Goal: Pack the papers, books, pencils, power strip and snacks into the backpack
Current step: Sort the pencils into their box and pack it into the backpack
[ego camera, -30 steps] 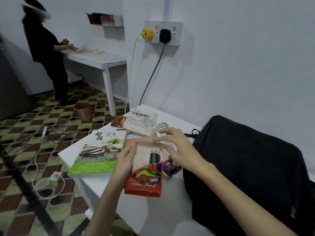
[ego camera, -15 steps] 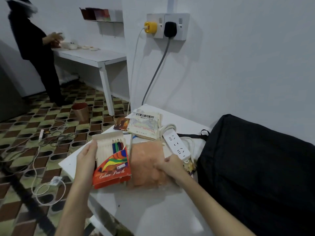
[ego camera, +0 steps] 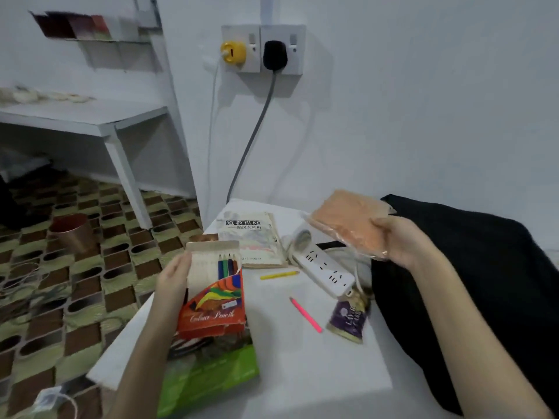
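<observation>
My left hand point(ego camera: 174, 276) holds an open red box of colour pencils point(ego camera: 214, 288) upright above the green book point(ego camera: 208, 376). My right hand point(ego camera: 399, 240) grips an orange snack packet point(ego camera: 348, 222), lifted above the table next to the black backpack point(ego camera: 472, 282), which lies on the right. On the white table point(ego camera: 302, 358) lie a pale book point(ego camera: 251, 237), a white power strip point(ego camera: 323, 267) with its coiled cord, a yellow pencil point(ego camera: 279, 275), a pink pencil point(ego camera: 305, 314) and a purple snack packet point(ego camera: 348, 319).
A wall socket point(ego camera: 263, 49) with a yellow and a black plug sits above the table; a grey cable hangs down behind it. A second white table point(ego camera: 84, 116) stands at the left. A copper bin point(ego camera: 71, 232) and loose cables lie on the patterned floor.
My right hand has lifted the orange snack packet off the table and carried it right, toward the backpack. The pencils beneath it now show. My left hand still holds the pencil box.
</observation>
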Motion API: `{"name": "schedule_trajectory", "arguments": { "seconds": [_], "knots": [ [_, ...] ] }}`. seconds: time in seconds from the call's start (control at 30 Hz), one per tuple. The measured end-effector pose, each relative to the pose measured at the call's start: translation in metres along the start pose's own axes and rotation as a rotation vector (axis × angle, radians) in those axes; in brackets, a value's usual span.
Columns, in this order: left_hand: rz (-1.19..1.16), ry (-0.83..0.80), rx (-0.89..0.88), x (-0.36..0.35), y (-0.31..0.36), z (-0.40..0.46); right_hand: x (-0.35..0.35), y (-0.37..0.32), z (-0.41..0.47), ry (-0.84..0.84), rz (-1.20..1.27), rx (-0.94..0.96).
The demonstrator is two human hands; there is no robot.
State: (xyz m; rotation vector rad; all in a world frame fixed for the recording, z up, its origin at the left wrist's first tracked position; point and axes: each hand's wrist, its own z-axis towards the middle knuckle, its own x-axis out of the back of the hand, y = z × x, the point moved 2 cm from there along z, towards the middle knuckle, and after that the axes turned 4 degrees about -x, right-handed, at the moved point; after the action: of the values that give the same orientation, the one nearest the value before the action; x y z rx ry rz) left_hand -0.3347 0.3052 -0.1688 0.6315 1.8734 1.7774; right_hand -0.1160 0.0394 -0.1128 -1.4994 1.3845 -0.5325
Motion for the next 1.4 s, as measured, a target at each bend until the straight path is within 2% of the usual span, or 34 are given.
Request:
{"name": "schedule_trajectory", "arguments": {
  "seconds": [0.1, 0.17, 0.23, 0.3, 0.37, 0.4, 0.43, 0.5, 0.57, 0.63, 0.73, 0.8, 0.87, 0.9, 0.93, 1.0, 1.07, 1.13, 1.2, 1.27, 1.33, 1.4],
  "knots": [
    [0.013, -0.102, 0.004, -0.019, -0.003, 0.002, -0.003, 0.017, 0.026, 0.184, 0.005, 0.052],
    [0.009, -0.163, 0.024, -0.035, -0.005, 0.004, 0.003, 0.03, 0.034, 0.328, -0.125, 0.029],
    [-0.004, -0.206, 0.032, -0.052, -0.006, 0.004, 0.008, 0.037, 0.032, 0.395, -0.246, 0.053],
    [-0.015, -0.273, 0.052, -0.071, -0.006, 0.003, 0.013, 0.041, 0.014, 0.506, -0.35, 0.193],
    [-0.05, -0.345, 0.047, -0.093, -0.001, -0.002, 0.014, 0.047, -0.019, 0.636, -0.502, 0.462],
    [-0.057, -0.394, 0.039, -0.104, 0.002, -0.005, 0.01, 0.052, -0.035, 0.593, -0.511, 0.546],
    [-0.057, -0.447, 0.034, -0.115, 0.005, -0.009, 0.005, 0.059, -0.046, 0.481, -0.486, 0.528],
    [-0.058, -0.532, 0.009, -0.137, 0.01, -0.019, -0.004, 0.073, -0.059, 0.191, -0.403, 0.295],
    [-0.04, -0.59, -0.041, -0.153, 0.014, -0.027, -0.005, 0.082, -0.063, 0.052, -0.309, 0.139],
    [-0.022, -0.662, -0.108, -0.166, 0.014, -0.032, 0.001, 0.083, -0.064, 0.049, -0.198, 0.131],
    [0.173, -0.69, -0.241, -0.168, 0.0, -0.028, 0.022, 0.08, -0.065, 0.1, -0.122, 0.136],
    [0.534, -0.734, -0.41, -0.157, -0.025, -0.012, 0.037, 0.076, -0.066, 0.151, -0.065, 0.099],
    [0.94, -0.831, -0.502, -0.143, -0.052, 0.002, 0.049, 0.075, -0.067, 0.177, -0.013, 0.022],
    [1.06, -0.877, -0.517, -0.136, -0.061, 0.005, 0.053, 0.075, -0.067, 0.166, 0.004, -0.011],
    [1.069, -0.887, -0.564, -0.132, -0.066, 0.004, 0.055, 0.077, -0.067, 0.147, 0.014, -0.039],
    [0.984, -0.82, -0.674, -0.126, -0.069, 0.005, 0.056, 0.083, -0.065, 0.122, 0.008, -0.061],
    [0.938, -0.732, -0.639, -0.115, -0.065, 0.007, 0.055, 0.086, -0.063, 0.118, -0.007, -0.051],
    [0.835, -0.692, -0.505, -0.104, -0.054, 0.011, 0.054, 0.086, -0.059, 0.121, -0.024, -0.035],
    [0.594, -0.615, -0.37, -0.099, -0.025, 0.012, 0.052, 0.087, -0.055, 0.112, -0.051, -0.026],
    [0.338, -0.553, -0.315, -0.1, 0.015, 0.005, 0.049, 0.089, -0.053, 0.079, -0.093, -0.016],
    [0.236, -0.58, -0.328, -0.108, 0.05, -0.006, 0.045, 0.093, -0.054, 0.045, -0.125, -0.008],
    [0.249, -0.664, -0.345, -0.122, 0.069, -0.016, 0.043, 0.096, -0.054, 0.018, -0.14, 0.0]
  ]
}}
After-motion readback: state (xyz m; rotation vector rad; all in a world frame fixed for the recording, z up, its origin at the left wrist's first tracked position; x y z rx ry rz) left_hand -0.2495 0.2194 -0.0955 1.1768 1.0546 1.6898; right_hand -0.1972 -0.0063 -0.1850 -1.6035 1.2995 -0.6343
